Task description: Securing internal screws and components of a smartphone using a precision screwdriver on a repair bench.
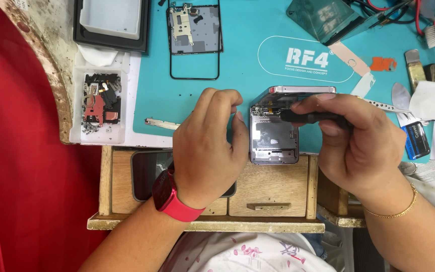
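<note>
Hiding screwdriver [312,117] tip inside phone [274,136]

A phone repair workshop: a teal repair mat [237,75] covers the worktop, with a parts tray [99,106] left of it and tweezers [386,106] at its right.

Teal mat [197,100], red watch strap [177,204], gold bracelet [396,211], red cloth [21,166], black screwdriver [310,117]

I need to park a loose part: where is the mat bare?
Bare mat lies between the parts tray and the left hand, below the empty phone frame. Another patch sits above the opened phone. The right edge, past the right hand, is crowded with tools.
</note>
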